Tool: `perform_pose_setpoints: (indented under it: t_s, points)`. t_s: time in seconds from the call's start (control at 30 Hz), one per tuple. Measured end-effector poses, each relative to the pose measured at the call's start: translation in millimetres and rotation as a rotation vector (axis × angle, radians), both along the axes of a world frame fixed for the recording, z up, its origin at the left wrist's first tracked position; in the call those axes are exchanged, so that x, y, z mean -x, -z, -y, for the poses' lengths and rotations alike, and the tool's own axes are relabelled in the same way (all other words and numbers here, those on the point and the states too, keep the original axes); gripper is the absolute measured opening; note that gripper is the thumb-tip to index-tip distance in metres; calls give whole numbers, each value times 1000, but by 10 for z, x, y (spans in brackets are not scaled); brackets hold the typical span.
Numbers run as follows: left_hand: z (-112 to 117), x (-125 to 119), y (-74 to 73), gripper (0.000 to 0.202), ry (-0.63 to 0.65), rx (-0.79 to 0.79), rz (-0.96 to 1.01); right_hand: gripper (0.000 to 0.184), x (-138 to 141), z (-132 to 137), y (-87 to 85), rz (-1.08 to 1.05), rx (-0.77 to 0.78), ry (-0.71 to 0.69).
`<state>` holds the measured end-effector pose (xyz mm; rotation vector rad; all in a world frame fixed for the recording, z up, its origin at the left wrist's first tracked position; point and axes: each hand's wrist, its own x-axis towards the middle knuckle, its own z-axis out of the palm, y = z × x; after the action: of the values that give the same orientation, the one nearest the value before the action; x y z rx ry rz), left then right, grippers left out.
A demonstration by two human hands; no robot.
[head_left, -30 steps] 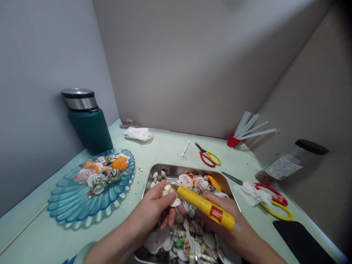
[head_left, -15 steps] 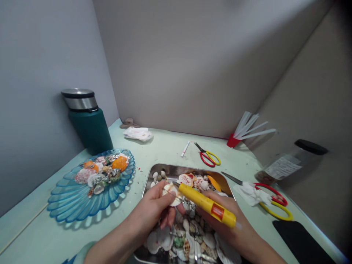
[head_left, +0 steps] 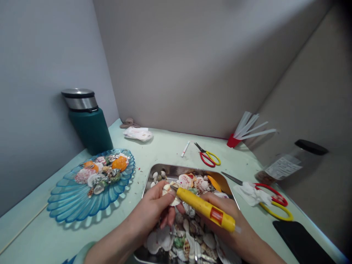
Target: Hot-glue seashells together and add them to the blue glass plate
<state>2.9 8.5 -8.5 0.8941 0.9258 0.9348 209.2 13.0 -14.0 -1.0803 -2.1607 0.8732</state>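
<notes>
Between the thumb and fingers of my left hand (head_left: 158,205) is a pale, cream-coloured seashell (head_left: 174,201). My right hand (head_left: 224,216) is wrapped round a yellow hot glue gun (head_left: 202,206), a stick-shaped one with a red-orange window and a clear stub at its rear. Its dark metal tip lies over the upper part of the shell; whether it touches cannot be made out. Both hands are above a metal tray (head_left: 189,168) full of many kinds of seashells (head_left: 178,238). My wrists and the glue gun cover part of the tray's contents.
At left, a blue scalloped glass plate (head_left: 66,205) bears a cluster of shells, with a green flask (head_left: 90,128) behind. Red-and-yellow scissors (head_left: 206,156), larger scissors (head_left: 272,190) with tissue, a red cup (head_left: 233,141) of glue sticks, a jar (head_left: 286,167) and a black phone-like slab (head_left: 302,240) stand rightward.
The glue gun's tip has moved slightly left and down, from the shell's upper edge to over its face. My left hand stays nearly still with the shell.
</notes>
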Motion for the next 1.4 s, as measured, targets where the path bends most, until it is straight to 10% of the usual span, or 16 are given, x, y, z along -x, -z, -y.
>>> perform_pose_setpoints:
  t_s: [1.4]
  points:
    - [1,55,31,11,-80,-71,86,13,-22,-23,39,-28,10,59]
